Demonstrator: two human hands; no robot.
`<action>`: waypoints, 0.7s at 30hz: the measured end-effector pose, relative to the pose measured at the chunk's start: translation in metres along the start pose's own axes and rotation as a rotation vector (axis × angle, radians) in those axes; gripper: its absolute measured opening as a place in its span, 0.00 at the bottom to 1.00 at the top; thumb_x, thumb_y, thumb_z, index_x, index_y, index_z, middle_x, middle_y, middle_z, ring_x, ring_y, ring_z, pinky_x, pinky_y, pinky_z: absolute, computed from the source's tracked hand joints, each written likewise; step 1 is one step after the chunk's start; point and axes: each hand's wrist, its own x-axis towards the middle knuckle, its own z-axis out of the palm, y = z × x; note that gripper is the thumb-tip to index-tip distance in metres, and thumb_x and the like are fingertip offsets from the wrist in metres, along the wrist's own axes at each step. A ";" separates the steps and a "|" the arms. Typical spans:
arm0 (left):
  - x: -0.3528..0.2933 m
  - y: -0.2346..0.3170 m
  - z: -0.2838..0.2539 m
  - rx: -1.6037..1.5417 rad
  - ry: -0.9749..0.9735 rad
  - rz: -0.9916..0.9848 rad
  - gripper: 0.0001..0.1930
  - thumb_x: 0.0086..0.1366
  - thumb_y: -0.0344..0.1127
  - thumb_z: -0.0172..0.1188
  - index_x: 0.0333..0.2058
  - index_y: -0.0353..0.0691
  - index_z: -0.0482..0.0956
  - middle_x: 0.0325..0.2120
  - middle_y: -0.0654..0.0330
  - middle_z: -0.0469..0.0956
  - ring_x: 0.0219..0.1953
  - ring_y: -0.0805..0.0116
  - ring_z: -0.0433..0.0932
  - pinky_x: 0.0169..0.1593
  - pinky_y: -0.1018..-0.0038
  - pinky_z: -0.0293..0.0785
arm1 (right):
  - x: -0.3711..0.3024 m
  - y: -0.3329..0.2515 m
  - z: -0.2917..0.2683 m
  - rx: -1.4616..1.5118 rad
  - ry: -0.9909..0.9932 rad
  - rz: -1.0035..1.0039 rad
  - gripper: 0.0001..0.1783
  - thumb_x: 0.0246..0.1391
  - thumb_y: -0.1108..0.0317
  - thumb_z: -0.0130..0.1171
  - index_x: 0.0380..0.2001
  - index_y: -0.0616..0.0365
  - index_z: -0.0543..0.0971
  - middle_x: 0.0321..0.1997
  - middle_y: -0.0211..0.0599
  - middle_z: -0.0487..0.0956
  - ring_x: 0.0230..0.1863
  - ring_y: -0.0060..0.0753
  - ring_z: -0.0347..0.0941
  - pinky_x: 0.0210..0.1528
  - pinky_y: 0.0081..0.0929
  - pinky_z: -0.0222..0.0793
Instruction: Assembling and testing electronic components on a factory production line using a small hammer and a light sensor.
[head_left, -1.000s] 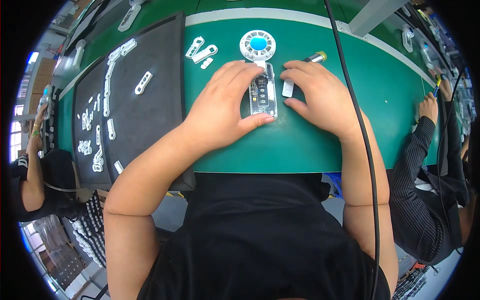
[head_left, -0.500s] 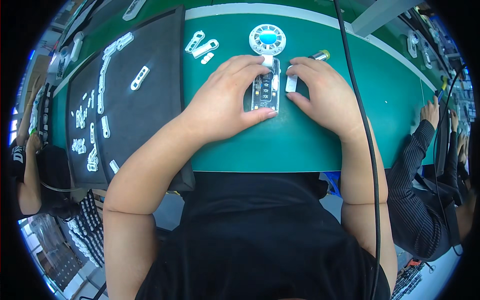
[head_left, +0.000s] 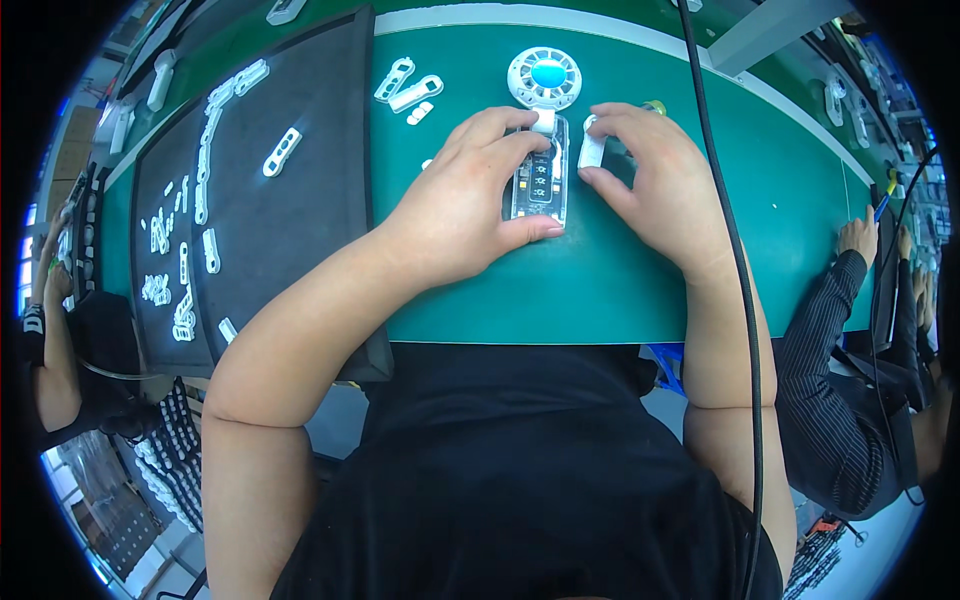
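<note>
A small device lies on the green table, with a round white fan head (head_left: 545, 78) that has a blue centre and a clear body (head_left: 540, 190) showing a circuit board inside. My left hand (head_left: 460, 200) is closed around that clear body, thumb at its near end and fingers near the white neck. Just right of it, my right hand (head_left: 655, 185) pinches a small white plastic piece (head_left: 592, 150) between thumb and fingers, apart from the device. Behind my right hand, most of a yellow-ended cylinder (head_left: 655, 107) is hidden.
White casing parts (head_left: 415, 92) lie beyond my left hand. A black mat (head_left: 300, 230) to the left carries many small white parts. A black cable (head_left: 715, 190) hangs down past my right arm. At the right edge, a co-worker's hand (head_left: 858, 237) rests by the table.
The white piece in my right hand has tilted and risen slightly away from me. The device has shifted a little to the right with my left hand. The yellow-ended cylinder is now more hidden.
</note>
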 end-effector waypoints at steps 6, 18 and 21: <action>0.000 0.000 -0.001 0.000 0.001 -0.016 0.37 0.57 0.46 0.82 0.61 0.36 0.79 0.66 0.48 0.72 0.72 0.45 0.69 0.72 0.53 0.70 | 0.002 -0.003 -0.001 0.109 0.116 -0.037 0.20 0.53 0.67 0.77 0.48 0.60 0.84 0.61 0.41 0.85 0.57 0.46 0.82 0.59 0.39 0.79; -0.001 -0.002 -0.001 0.003 0.004 -0.006 0.39 0.57 0.47 0.82 0.62 0.36 0.78 0.67 0.47 0.72 0.72 0.44 0.69 0.72 0.54 0.70 | 0.004 -0.010 -0.005 0.156 0.079 -0.055 0.21 0.51 0.64 0.78 0.48 0.57 0.85 0.63 0.38 0.86 0.58 0.44 0.82 0.56 0.36 0.79; -0.001 -0.003 0.000 -0.001 0.016 -0.004 0.43 0.56 0.47 0.82 0.66 0.36 0.74 0.67 0.46 0.72 0.72 0.43 0.69 0.72 0.53 0.69 | 0.005 -0.010 -0.004 0.161 0.071 -0.067 0.21 0.51 0.64 0.78 0.48 0.57 0.85 0.62 0.38 0.86 0.58 0.46 0.82 0.59 0.38 0.79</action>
